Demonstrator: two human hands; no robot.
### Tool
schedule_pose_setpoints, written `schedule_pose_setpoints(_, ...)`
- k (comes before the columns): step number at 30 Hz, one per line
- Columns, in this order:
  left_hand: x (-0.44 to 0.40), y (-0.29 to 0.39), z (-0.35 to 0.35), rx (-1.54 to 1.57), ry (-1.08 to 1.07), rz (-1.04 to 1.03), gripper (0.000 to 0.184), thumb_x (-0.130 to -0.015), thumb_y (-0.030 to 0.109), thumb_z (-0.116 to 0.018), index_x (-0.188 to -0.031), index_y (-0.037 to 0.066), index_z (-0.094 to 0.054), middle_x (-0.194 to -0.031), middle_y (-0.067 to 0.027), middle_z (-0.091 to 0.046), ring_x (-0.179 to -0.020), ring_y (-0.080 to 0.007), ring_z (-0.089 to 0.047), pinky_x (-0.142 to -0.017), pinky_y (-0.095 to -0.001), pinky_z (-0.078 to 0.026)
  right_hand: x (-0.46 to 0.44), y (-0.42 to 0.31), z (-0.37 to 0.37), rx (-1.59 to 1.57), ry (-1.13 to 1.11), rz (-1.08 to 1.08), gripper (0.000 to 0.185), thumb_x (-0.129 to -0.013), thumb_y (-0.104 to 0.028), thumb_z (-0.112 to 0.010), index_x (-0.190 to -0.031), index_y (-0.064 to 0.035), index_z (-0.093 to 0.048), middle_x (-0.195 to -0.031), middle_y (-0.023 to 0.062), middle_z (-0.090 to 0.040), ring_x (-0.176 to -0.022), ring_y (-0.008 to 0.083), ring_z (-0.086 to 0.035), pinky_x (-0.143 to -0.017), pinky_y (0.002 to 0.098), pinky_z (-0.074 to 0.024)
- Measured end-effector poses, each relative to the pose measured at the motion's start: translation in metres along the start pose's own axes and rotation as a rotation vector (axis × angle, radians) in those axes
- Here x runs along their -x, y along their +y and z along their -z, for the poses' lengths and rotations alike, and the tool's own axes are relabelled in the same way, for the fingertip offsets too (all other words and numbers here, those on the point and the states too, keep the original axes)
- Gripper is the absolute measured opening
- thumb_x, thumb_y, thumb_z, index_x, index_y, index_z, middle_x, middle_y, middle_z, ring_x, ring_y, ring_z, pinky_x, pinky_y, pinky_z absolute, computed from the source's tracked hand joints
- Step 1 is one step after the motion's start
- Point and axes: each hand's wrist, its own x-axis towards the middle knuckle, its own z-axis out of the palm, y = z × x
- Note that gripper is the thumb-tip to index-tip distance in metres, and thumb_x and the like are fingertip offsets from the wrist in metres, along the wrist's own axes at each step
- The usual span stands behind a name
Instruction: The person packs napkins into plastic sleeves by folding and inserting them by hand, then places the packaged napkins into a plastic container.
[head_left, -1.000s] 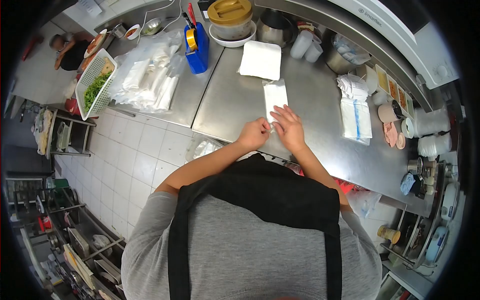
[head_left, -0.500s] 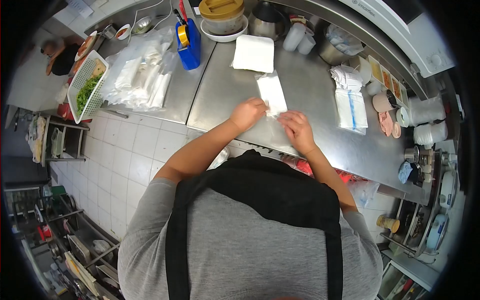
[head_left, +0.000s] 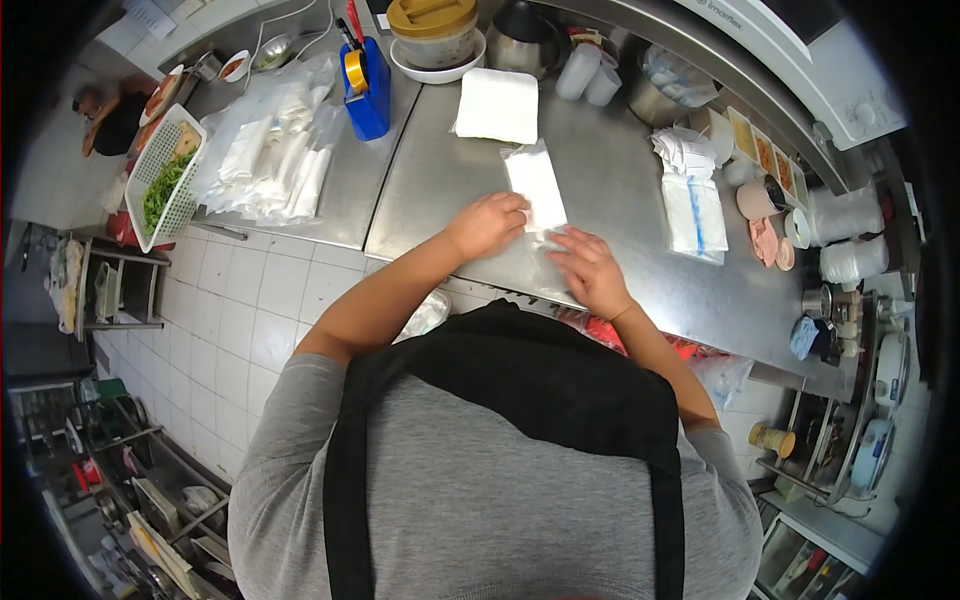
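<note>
A white folded napkin (head_left: 536, 178) lies in a clear plastic sleeve on the steel table in front of me. My left hand (head_left: 487, 226) is at the napkin's left edge, its fingers curled and pinching the packet there. Over the near end of the clear sleeve (head_left: 540, 262) is my right hand (head_left: 590, 272), palm down, with its fingers stretched out and slightly apart, touching or just above the plastic. A stack of white napkins (head_left: 497, 106) sits just beyond the packet.
Filled sleeves (head_left: 265, 160) are piled at the left, beside a blue tape dispenser (head_left: 370, 105) and a white basket of greens (head_left: 195, 190). More wrapped white packets (head_left: 694, 215) lie at right. A lidded tub (head_left: 432, 45) and kettle (head_left: 515, 45) stand behind. A person (head_left: 110, 120) is far left.
My right hand's fingers have straightened and spread from a closer pinch near the sleeve's near end. My left hand stays at the packet's left edge. The whole view has shifted slightly.
</note>
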Motion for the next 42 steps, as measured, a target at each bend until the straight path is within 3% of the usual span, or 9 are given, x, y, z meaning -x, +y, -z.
schedule_pose_setpoints(6, -0.034, 0.004, 0.009, -0.051, -0.186, 0.397, 0.036, -0.084, 0.019, -0.063, -0.119, 0.011, -0.06, -0.098, -0.013, -0.067, -0.095, -0.0326, -0.063, -0.081, -0.0426, -0.05, 0.004, -0.006, -0.022, -0.012, -0.143, -0.035, 0.029, -0.081, -0.012, -0.064, -0.11, -0.015, -0.066, -0.13, 0.0017, -0.056, -0.127, 0.0222, -0.046, -0.106, 0.0432, -0.0324)
schedule_pose_setpoints(9, -0.061, -0.005, 0.031, -0.067, -0.398, 0.87, 0.041, -0.085, 0.024, -0.063, -0.124, 0.012, -0.057, -0.103, -0.0157, -0.066, -0.099, -0.0336, -0.062, -0.083, -0.0439, -0.05, 0.005, -0.001, -0.022, -0.028, -0.157, -0.026, 0.03, -0.081, -0.013, -0.064, -0.111, -0.0155, -0.066, -0.13, 0.0015, -0.056, -0.127, 0.0219, -0.046, -0.106, 0.0424, -0.0327)
schedule_pose_setpoints(12, -0.056, -0.036, 0.032, -0.166, -0.357, 0.92, 0.043, -0.084, 0.026, -0.063, -0.125, 0.013, -0.057, -0.11, -0.0149, -0.065, -0.103, -0.0328, -0.061, -0.087, -0.0439, -0.049, 0.003, -0.001, -0.021, -0.048, -0.161, -0.025, 0.03, -0.081, -0.014, -0.064, -0.111, -0.0163, -0.066, -0.129, 0.001, -0.056, -0.127, 0.0217, -0.047, -0.106, 0.0418, -0.0329)
schedule_pose_setpoints(15, -0.032, -0.034, 0.033, -0.231, 0.043, 0.377, 0.04, -0.085, 0.02, -0.06, -0.123, 0.013, -0.059, -0.12, -0.0109, -0.062, -0.111, -0.0296, -0.058, -0.091, -0.0426, -0.048, 0.003, -0.001, -0.02, -0.045, -0.167, -0.028, 0.03, -0.082, -0.013, -0.064, -0.111, -0.0166, -0.066, -0.129, 0.0, -0.056, -0.128, 0.0211, -0.046, -0.106, 0.0421, -0.0328)
schedule_pose_setpoints(18, -0.014, -0.02, 0.019, -0.199, -0.043, -0.149, 0.036, -0.083, 0.012, -0.057, -0.119, 0.011, -0.062, -0.124, -0.0071, -0.059, -0.114, -0.0263, -0.056, -0.094, -0.0392, -0.047, 0.003, -0.001, -0.02, -0.027, -0.167, -0.008, 0.03, -0.082, -0.013, -0.064, -0.112, -0.0172, -0.066, -0.129, -0.0008, -0.057, -0.129, 0.0208, -0.044, -0.105, 0.0424, -0.033)
schedule_pose_setpoints(24, 0.019, -0.01, -0.003, -0.108, -0.084, 0.026, 0.031, -0.081, 0.007, -0.056, -0.111, 0.01, -0.066, -0.122, -0.0059, -0.06, -0.113, -0.0231, -0.058, -0.094, -0.0341, -0.049, 0.009, 0.0, -0.022, 0.109, -0.113, 0.12, 0.033, -0.082, -0.016, -0.064, -0.115, -0.0168, -0.064, -0.128, -0.001, -0.057, -0.126, 0.0248, -0.045, -0.103, 0.0444, -0.0345)
schedule_pose_setpoints(30, 0.017, -0.013, 0.0, -0.042, -0.087, -0.063, 0.03, -0.079, 0.007, -0.056, -0.106, 0.012, -0.067, -0.118, -0.0045, -0.062, -0.106, -0.024, -0.06, -0.089, -0.034, -0.051, 0.009, -0.008, -0.013, -0.035, -0.071, 0.12, 0.045, -0.075, -0.018, -0.071, -0.118, -0.0107, -0.06, -0.123, 0.0042, -0.058, -0.122, 0.0272, -0.047, -0.099, 0.046, -0.0358)
schedule_pose_setpoints(36, 0.011, -0.011, 0.003, -0.071, -0.198, 0.008, 0.027, -0.079, 0.01, -0.057, -0.103, 0.012, -0.068, -0.112, -0.0034, -0.063, -0.101, -0.023, -0.061, -0.086, -0.035, -0.051, 0.01, -0.024, -0.008, 0.004, 0.052, 0.004, 0.035, -0.071, -0.015, -0.073, -0.102, -0.0106, -0.061, -0.107, 0.0076, -0.059, -0.109, 0.0321, -0.052, -0.093, 0.0451, -0.0375)
schedule_pose_setpoints(42, 0.013, -0.007, 0.0, -0.086, -0.147, -0.014, 0.025, -0.082, 0.011, -0.055, -0.104, 0.01, -0.067, -0.115, -0.0049, -0.063, -0.105, -0.024, -0.06, -0.09, -0.0342, -0.049, 0.021, -0.023, -0.012, 0.035, 0.308, -0.022, 0.022, -0.067, -0.012, -0.076, -0.084, -0.0114, -0.061, -0.101, 0.0043, -0.059, -0.1, 0.0274, -0.055, -0.084, 0.041, -0.0383)
